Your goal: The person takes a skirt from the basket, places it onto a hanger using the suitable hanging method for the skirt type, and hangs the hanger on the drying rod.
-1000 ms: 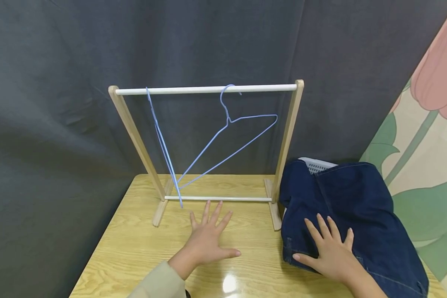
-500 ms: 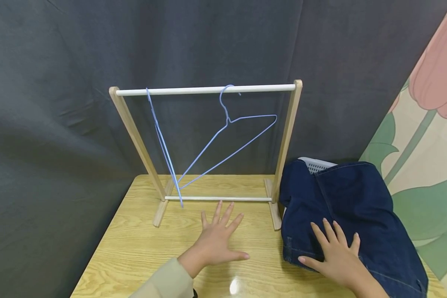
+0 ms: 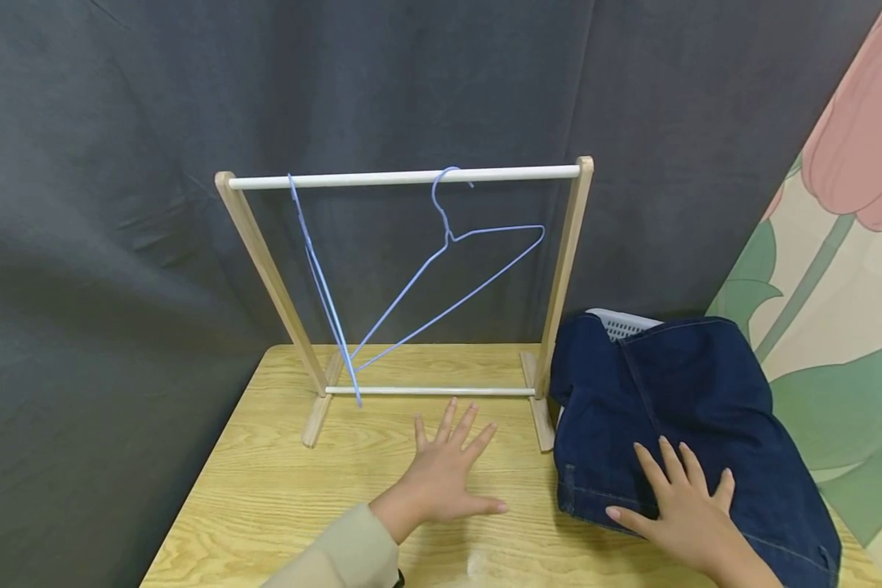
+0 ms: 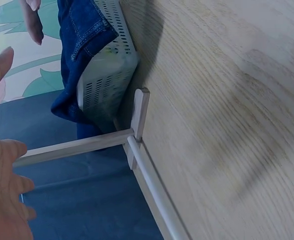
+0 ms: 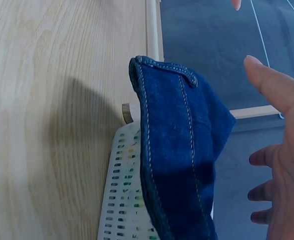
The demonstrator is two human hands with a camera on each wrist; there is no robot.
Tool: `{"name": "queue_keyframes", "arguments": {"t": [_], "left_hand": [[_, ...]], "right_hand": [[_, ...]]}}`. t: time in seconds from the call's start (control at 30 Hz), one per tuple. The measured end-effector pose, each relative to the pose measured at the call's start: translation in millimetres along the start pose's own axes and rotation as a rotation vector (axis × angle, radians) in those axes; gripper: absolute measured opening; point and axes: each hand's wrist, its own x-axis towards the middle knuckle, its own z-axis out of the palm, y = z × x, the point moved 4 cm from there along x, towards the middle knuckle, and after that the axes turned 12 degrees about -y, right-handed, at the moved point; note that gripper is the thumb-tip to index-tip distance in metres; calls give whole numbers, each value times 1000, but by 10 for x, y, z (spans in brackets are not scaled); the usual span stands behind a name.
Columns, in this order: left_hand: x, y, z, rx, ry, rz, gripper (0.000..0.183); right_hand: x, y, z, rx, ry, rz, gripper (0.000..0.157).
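My left hand (image 3: 441, 482) is held over the wooden table with its fingers spread and nothing in it. In front of its fingertips stands a small clothes rack (image 3: 404, 177) of pale wood posts and white bars. Two light blue wire hangers hang from the top bar: one hanger (image 3: 323, 290) is seen nearly edge-on at the left, the other hanger (image 3: 412, 282) faces forward. My right hand (image 3: 691, 510), fingers also spread, hovers over a dark blue denim garment (image 3: 676, 376) with a waistband and belt loops. In the right wrist view a gap shows between palm and denim (image 5: 176, 135).
A white perforated basket (image 4: 107, 85) sits beneath the denim at the rack's right. The table (image 3: 257, 490) has a wood-grain top. Behind it hangs a dark grey curtain (image 3: 412, 82), and a wall with a painted flower (image 3: 853, 163) is at the right.
Both hands have drifted a little to the right, fingers still spread. The rack, hangers and denim garment have stayed in place.
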Motion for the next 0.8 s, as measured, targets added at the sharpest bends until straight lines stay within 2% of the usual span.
{"name": "queue_keyframes", "arguments": {"t": [0.23,0.6,0.8], "left_hand": [[64,18,52,2,-3,-4,93],[88,124,32,-25,-2,21,91],[122,201,39,-30,-2,29,91]], "right_hand": [[2,109,33,5,-30,34,98],[-24,345,75,-1,-45,85,97],[-41,409,93,2,-85,113,98]]}}
